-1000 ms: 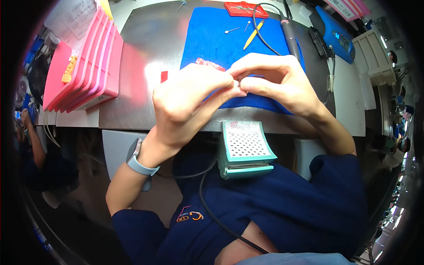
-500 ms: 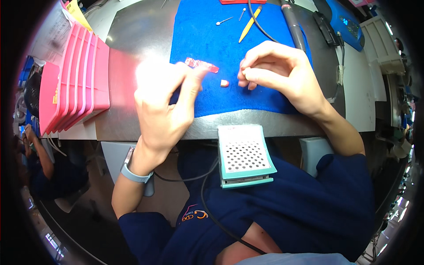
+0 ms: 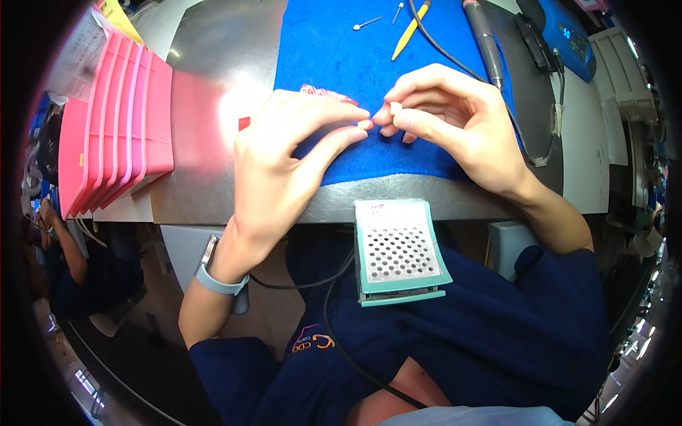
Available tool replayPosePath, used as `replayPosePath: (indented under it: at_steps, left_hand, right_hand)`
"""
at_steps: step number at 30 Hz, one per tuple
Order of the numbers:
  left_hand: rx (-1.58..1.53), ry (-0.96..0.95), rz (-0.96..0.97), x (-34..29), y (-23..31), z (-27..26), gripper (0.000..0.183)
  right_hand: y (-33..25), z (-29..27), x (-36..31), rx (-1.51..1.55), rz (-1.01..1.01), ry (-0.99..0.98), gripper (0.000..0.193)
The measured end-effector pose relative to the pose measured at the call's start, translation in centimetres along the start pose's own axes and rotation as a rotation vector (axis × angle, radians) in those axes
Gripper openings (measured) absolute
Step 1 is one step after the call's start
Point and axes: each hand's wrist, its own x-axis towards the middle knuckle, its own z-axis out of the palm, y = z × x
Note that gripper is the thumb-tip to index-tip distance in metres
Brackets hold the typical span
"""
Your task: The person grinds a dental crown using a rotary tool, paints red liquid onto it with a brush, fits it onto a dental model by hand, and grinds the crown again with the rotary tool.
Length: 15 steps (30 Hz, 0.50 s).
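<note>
My left hand (image 3: 284, 145) pinches a small tooth model with a red base (image 3: 365, 124) between thumb and fingertips, just above the blue cloth. Close to its right, my right hand (image 3: 455, 124) has a tiny cream-white dental crown (image 3: 396, 108) held between thumb and forefinger. The two little pieces are near each other but apart. Behind my left fingers lies a red-and-white strip (image 3: 327, 93), partly covered by the hand. The blue cloth (image 3: 334, 42) lies under both hands.
Farther back are a yellow pencil-like stick (image 3: 410, 32), a small white-tipped bur (image 3: 367, 24) and a dark rotary handpiece (image 3: 484, 42) with a cord. A blue control box (image 3: 561, 39) stands far right, stacked pink trays (image 3: 121, 128) left. A perforated teal-edged box (image 3: 399, 248) juts out in front.
My left hand has moved right and picked the small tooth model up off the cloth. My right hand stays nearly in place, and the crown now shows between its fingertips.
</note>
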Motion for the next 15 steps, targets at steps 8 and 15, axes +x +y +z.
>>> replayPosePath:
  at_steps: [8,15]
  left_hand:
    - [-0.308,0.063,-0.064,-0.5,1.2,0.0,0.021]
    - [-0.309,0.071,-0.001,-0.6,1.1,0.4,0.021]
  right_hand:
    - [0.7,0.0,-0.3,-0.195,-0.256,0.016,0.017]
    - [0.5,0.1,-0.2,-0.212,-0.308,-0.054,0.015]
